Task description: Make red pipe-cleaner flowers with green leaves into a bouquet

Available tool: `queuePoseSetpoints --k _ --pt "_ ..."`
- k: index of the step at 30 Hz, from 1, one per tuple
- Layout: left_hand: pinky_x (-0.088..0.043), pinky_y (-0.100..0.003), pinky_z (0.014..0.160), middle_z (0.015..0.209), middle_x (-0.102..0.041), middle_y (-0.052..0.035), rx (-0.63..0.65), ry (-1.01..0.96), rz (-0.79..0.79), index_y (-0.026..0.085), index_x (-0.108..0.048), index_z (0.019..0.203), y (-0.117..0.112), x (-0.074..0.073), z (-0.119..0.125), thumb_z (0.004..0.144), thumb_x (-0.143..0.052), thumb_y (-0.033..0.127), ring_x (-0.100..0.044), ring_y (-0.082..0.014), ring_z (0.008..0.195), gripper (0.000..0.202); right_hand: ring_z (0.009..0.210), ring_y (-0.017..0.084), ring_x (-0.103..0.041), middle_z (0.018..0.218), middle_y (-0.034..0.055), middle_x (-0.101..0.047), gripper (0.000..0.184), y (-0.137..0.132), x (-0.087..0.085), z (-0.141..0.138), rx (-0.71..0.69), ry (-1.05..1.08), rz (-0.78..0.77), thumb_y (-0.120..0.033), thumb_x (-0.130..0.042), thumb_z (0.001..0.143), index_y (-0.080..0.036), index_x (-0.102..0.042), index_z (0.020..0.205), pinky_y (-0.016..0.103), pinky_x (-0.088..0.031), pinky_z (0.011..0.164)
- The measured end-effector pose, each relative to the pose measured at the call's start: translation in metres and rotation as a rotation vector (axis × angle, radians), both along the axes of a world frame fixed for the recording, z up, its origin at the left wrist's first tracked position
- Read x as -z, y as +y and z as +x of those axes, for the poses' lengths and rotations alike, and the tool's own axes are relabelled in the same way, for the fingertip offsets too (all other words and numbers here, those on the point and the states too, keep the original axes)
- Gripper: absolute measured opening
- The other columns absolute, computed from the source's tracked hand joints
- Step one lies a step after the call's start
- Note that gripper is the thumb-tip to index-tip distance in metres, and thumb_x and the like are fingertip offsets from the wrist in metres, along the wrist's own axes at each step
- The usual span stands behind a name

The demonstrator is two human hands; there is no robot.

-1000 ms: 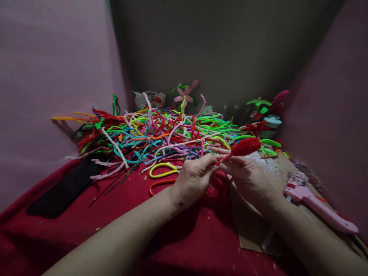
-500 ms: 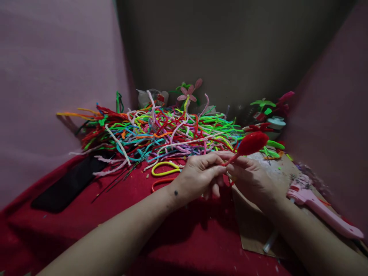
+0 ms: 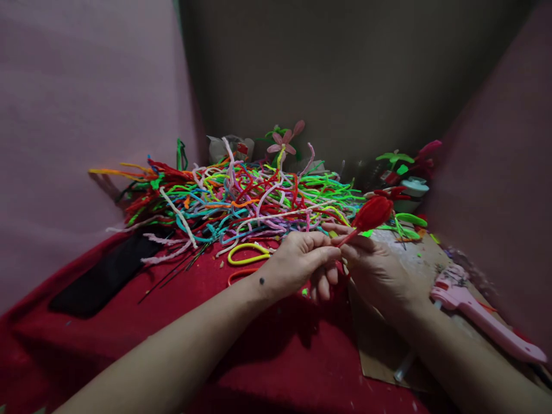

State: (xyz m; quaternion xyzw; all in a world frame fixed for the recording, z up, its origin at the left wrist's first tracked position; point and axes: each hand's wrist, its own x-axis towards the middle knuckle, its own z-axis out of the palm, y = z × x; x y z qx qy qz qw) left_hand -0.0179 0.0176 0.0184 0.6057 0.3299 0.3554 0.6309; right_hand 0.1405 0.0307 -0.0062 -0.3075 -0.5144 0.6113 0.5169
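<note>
A red pipe-cleaner flower bud [image 3: 373, 214] on a thin red stem points up and to the right between my hands. My left hand [image 3: 297, 261] pinches the lower stem between thumb and forefinger, its other fingers curled beneath. Closed round the same stem from the right is my right hand [image 3: 382, 273]; its fingertips are partly hidden. Just left of my left hand, scissors with one yellow handle loop [image 3: 248, 253] and one red lie on the red cloth [image 3: 276, 356], their blades out of sight behind the hand.
A tangled heap of many-coloured pipe cleaners [image 3: 259, 198] spreads across the back. A black flat object [image 3: 101, 279] lies at left. On the right are a pink glue gun [image 3: 478, 310], cardboard [image 3: 379, 345] and a pale-lidded container [image 3: 414, 186]. A pink pipe-cleaner flower [image 3: 281, 142] stands behind the heap.
The red bud has turned and shifted slightly left and down, showing its separate strands more. Both hands stay on the stem, with fingers slightly moved.
</note>
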Motion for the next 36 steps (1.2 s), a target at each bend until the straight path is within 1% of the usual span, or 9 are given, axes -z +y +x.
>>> queuePoseSetpoints --k 3,7,10,15,23,27,29,31,36 --pt "-0.046 -0.02 0.049 0.066 -0.06 0.0021 -0.181 0.154 0.293 0.015 -0.055 0.081 -0.001 0.006 0.004 0.078 -0.055 0.022 -0.056 -0.0077 0.05 0.007 0.099 0.022 -0.057 0.106 0.002 -0.066 0.008 0.0 0.0 -0.002 0.044 0.081 -0.051 -0.021 -0.067 0.072 -0.024 -0.071 0.079 0.037 -0.044 0.086" --pt "-0.046 -0.024 0.067 0.082 -0.063 -0.0033 -0.372 0.4 0.78 0.016 -0.058 0.09 -0.001 0.017 0.005 0.084 -0.049 0.02 -0.058 -0.012 0.072 0.011 0.091 0.019 -0.059 0.093 0.0012 -0.068 0.012 -0.001 0.001 -0.004 0.068 0.103 -0.095 -0.019 -0.067 0.072 -0.024 -0.069 0.083 0.034 -0.046 0.081" --pt "-0.044 -0.024 0.067 0.079 -0.061 -0.0042 -0.449 0.487 0.96 0.016 -0.057 0.087 -0.002 0.021 0.005 0.088 -0.04 0.018 -0.056 -0.012 0.07 0.017 0.088 0.02 -0.06 0.093 0.0011 -0.069 0.012 -0.003 0.003 -0.006 0.076 0.07 -0.095 -0.021 -0.067 0.072 -0.024 -0.069 0.083 0.035 -0.046 0.079" --pt "-0.042 -0.021 0.063 0.072 -0.059 -0.0004 -0.44 0.38 0.81 0.017 -0.056 0.081 -0.003 0.016 0.006 0.087 -0.042 0.016 -0.054 -0.0092 0.065 0.015 0.086 0.021 -0.062 0.097 0.0032 -0.069 0.019 -0.003 0.002 -0.007 0.052 0.019 -0.079 -0.026 -0.066 0.074 -0.024 -0.069 0.092 0.034 -0.046 0.077" --pt "-0.026 -0.013 0.036 0.052 -0.046 0.006 -0.24 -0.015 0.081 0.015 -0.048 0.067 -0.001 0.002 0.007 0.081 -0.047 0.02 -0.034 -0.0014 0.036 0.014 0.08 0.018 -0.061 0.098 0.0028 -0.068 0.026 -0.001 0.001 -0.005 0.003 -0.062 -0.066 -0.031 -0.064 0.076 -0.023 -0.067 0.1 0.029 -0.046 0.07" --pt "-0.022 -0.013 0.033 0.052 -0.047 0.0062 -0.141 -0.132 -0.089 0.015 -0.047 0.069 0.001 0.0 0.006 0.08 -0.048 0.022 -0.029 0.0001 0.031 0.013 0.073 0.016 -0.061 0.095 0.0024 -0.068 0.028 0.002 0.005 -0.004 -0.011 -0.05 -0.08 -0.032 -0.064 0.076 -0.023 -0.066 0.103 0.028 -0.046 0.067" --pt "-0.022 -0.014 0.033 0.053 -0.048 0.0058 -0.134 -0.092 -0.068 0.015 -0.047 0.07 0.001 0.002 0.005 0.081 -0.046 0.023 -0.03 -0.0005 0.032 0.014 0.072 0.016 -0.061 0.094 0.003 -0.068 0.029 0.001 0.006 -0.004 -0.012 -0.049 -0.076 -0.032 -0.062 0.077 -0.023 -0.066 0.104 0.029 -0.045 0.065" --pt "-0.027 -0.015 0.036 0.054 -0.048 0.005 -0.205 0.036 0.084 0.015 -0.049 0.069 0.0 0.005 0.006 0.083 -0.043 0.023 -0.035 -0.0024 0.035 0.016 0.07 0.016 -0.06 0.092 0.0035 -0.068 0.028 -0.001 0.005 -0.004 0.003 -0.06 -0.062 -0.032 -0.061 0.079 -0.023 -0.066 0.105 0.029 -0.045 0.064" --pt "-0.041 -0.023 0.061 0.073 -0.059 -0.0027 -0.422 0.491 0.815 0.016 -0.058 0.085 -0.001 0.02 0.005 0.085 -0.045 0.022 -0.054 -0.0115 0.065 0.014 0.081 0.019 -0.061 0.097 0.0029 -0.068 0.025 -0.007 -0.001 -0.005 0.034 -0.091 -0.018 -0.033 -0.063 0.077 -0.023 -0.068 0.099 0.03 -0.045 0.071"
